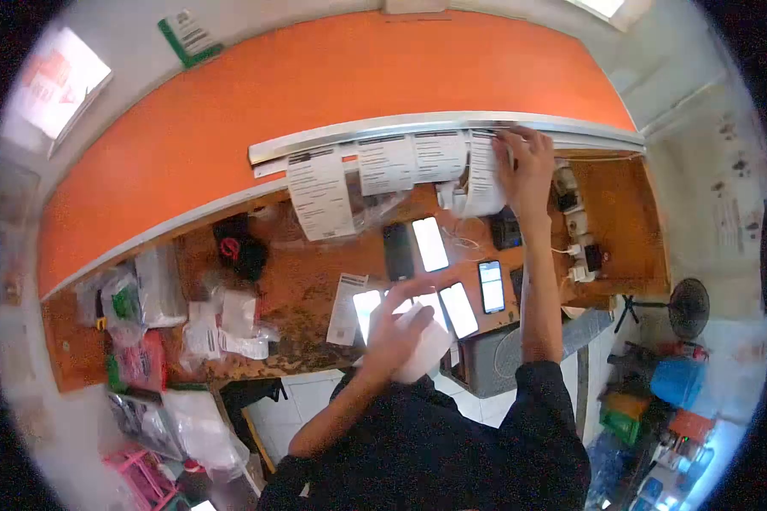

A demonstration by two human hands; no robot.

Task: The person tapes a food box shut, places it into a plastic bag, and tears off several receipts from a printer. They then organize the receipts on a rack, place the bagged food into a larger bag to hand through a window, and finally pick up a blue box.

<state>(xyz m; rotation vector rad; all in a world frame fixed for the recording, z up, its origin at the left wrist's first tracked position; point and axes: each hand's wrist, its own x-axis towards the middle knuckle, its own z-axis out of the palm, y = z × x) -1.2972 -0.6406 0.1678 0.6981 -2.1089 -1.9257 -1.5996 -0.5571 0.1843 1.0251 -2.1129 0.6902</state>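
Note:
Printed paper slips hang from a metal rail [383, 136] below an orange panel. My right hand [524, 166] is raised to the rail, its fingers closed at the top of the rightmost slip [485, 175]. Lower down, my left hand [396, 336] is blurred, with a white paper bundle [426, 347] in its grip over the table's front edge. Several phones with lit screens lie around and partly behind it, among them one phone [430, 244] at the back and another [492, 286] to the right. A paper sheet [344, 308] lies left of the phones.
Plastic-wrapped packets [230, 324] lie on the left of the wooden table [298, 289]. Chargers and cables [581, 255] are at the right wall of the shelf. A black fan [689, 308] stands at the right, and a grey box [498, 362] is below the table edge.

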